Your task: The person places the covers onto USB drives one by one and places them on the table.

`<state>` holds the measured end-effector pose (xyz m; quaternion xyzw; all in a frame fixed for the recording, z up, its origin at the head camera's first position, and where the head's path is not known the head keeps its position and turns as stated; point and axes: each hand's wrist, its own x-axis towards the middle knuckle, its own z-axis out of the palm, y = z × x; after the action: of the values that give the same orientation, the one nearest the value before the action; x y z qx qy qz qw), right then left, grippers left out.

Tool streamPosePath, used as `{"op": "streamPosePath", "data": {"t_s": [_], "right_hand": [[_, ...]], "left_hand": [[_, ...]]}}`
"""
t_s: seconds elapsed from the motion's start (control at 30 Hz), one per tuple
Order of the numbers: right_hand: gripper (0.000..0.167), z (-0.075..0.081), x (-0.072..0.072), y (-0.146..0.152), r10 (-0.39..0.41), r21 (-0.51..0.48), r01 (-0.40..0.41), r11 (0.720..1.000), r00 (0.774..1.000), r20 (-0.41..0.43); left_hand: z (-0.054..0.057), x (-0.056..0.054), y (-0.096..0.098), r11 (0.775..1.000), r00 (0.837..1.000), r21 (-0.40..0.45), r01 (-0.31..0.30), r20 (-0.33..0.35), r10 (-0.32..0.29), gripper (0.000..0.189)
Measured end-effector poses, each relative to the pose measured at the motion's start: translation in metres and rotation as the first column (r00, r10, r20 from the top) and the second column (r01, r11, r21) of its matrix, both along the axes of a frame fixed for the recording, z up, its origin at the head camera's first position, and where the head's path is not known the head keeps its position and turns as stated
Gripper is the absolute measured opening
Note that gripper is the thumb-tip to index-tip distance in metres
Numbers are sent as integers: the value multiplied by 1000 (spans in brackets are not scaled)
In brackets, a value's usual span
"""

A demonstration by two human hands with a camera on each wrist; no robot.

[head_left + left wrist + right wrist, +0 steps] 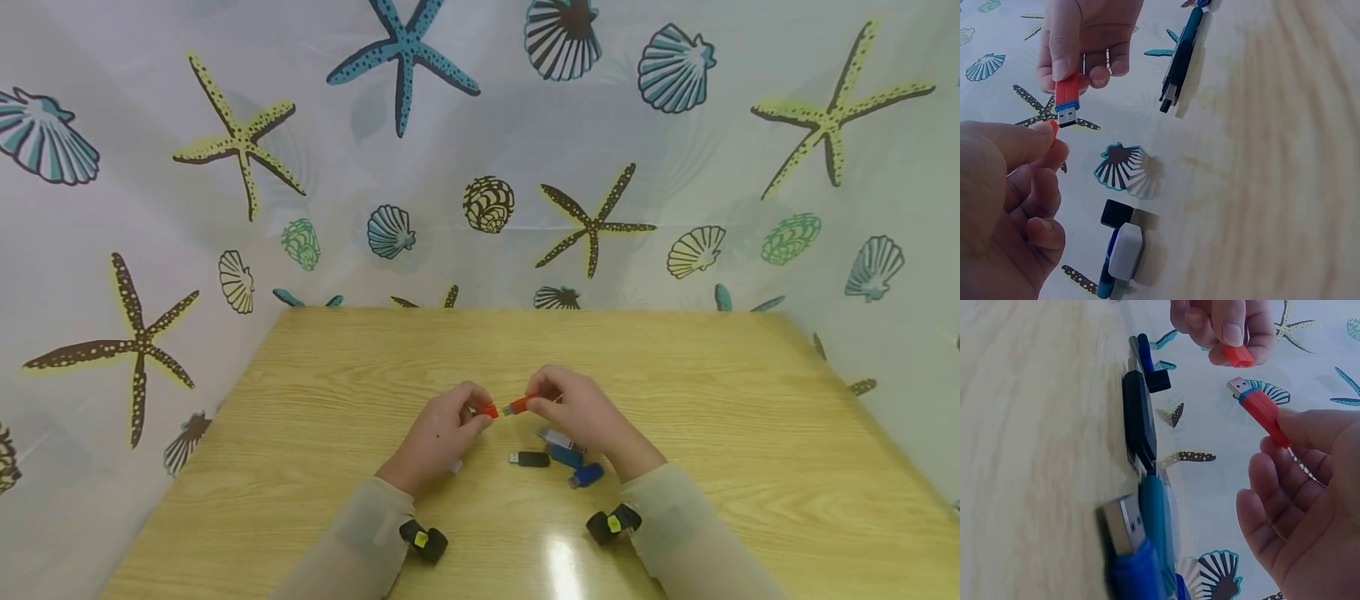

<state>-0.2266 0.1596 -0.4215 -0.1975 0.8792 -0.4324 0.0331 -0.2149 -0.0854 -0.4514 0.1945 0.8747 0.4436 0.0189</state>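
Left hand (438,429) pinching one red cap (1239,357), right hand (581,408) gripping one red stick (1262,412), just apart; four more sticks (534,459) lie on the worktop (360,350)!

Can't see the whole red cap (491,411), partly covered by the left hand (435,429)! Can't identify the pale thing (455,467) half-hidden there, too small! Getting only part of the blue stick (1141,575), cropped by the right wrist view's bottom edge!

Glare whitens the near tabletop (561,560), while both wrist views look dim.
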Motion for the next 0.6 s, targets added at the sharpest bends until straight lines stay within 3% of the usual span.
{"op": "streamPosePath", "data": {"t_s": [0.6], "right_hand": [[6, -2, 1, -4, 44, -82, -41, 996, 998, 41]], "left_hand": [[4, 4, 2, 998, 999, 50, 27, 17, -28, 13]]}}
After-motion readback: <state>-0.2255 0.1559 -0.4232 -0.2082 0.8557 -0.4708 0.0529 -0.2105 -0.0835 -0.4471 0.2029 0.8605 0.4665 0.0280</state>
